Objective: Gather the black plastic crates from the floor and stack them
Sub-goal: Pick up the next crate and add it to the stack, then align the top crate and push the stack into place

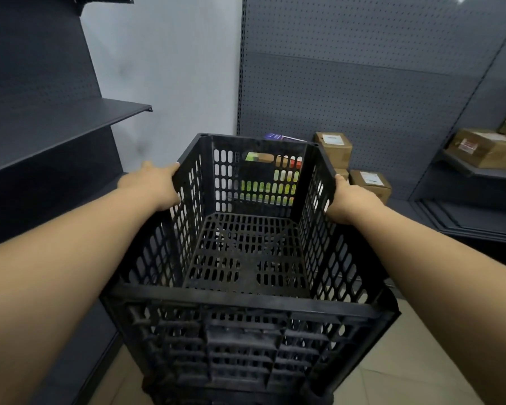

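A black plastic crate point(247, 258) with slotted walls and a grid floor fills the middle of the head view, empty and held up at chest height, tilted slightly. My left hand point(152, 187) grips its left rim, fingers curled over the edge. My right hand point(348, 200) grips the right rim the same way. Below it, at the bottom edge, the dark top of another crate point(211, 396) shows, mostly hidden; whether the two touch I cannot tell.
Dark metal shelving point(70, 118) stands on the left. A grey pegboard wall point(362, 83) is ahead, with cardboard boxes point(333, 147) and colourful packages point(263, 185) at its foot. More boxes point(482, 147) sit on a right shelf. Beige floor tiles point(415, 361) lie lower right.
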Available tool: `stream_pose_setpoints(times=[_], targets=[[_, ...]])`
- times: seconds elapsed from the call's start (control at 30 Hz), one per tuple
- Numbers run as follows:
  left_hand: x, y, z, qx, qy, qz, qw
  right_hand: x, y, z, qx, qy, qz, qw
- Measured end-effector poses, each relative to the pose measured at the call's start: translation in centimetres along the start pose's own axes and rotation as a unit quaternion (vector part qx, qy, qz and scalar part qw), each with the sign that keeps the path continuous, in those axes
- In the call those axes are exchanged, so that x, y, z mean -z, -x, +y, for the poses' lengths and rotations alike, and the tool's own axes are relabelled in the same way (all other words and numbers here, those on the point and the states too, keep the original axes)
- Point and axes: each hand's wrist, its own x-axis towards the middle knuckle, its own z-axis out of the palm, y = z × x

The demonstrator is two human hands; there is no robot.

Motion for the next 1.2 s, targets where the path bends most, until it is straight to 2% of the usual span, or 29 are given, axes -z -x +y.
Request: stream_pose_setpoints(times=[0.13,0.27,0.53,0.67,0.73,0.83,1.0,1.2], targets=[[0.9,2.7,-0.5,-0.032,0.011,0.019,0.999,0.3,3.8,-0.5,0.046,0.044,0.041,0.997],[1.6,6.3,-0.7,-0.083,0.058,-0.003,0.995,0.3,8.3,-0.9,0.094,0.071,0.078,0.990],[0.6,14.0,-3.8,-0.190,0.145,-0.004,0.971,-1.6,17.5,1.1,0.168,-0.032,0.092,0.981],[-0.9,16.5,-4.8,-0.201,0.195,0.008,0.960,-2.8,20.3,1.8,0.201,-0.068,0.137,0.967],[-1.1,17.0,-5.1,-0.211,0.221,0.016,0.952,-2.9,20.7,2.0,0.226,-0.068,0.131,0.963],[-1.4,17.2,-5.3,-0.229,0.198,0.011,0.953,-3.3,21.0,2.2,0.239,-0.031,0.118,0.963],[-0.8,18.2,-4.8,-0.196,0.198,0.010,0.960,-2.8,20.9,2.2,0.234,-0.014,0.122,0.964],[-1.0,19.4,-5.4,-0.195,0.193,0.006,0.962,-3.2,21.5,2.4,0.232,-0.040,0.132,0.963]])
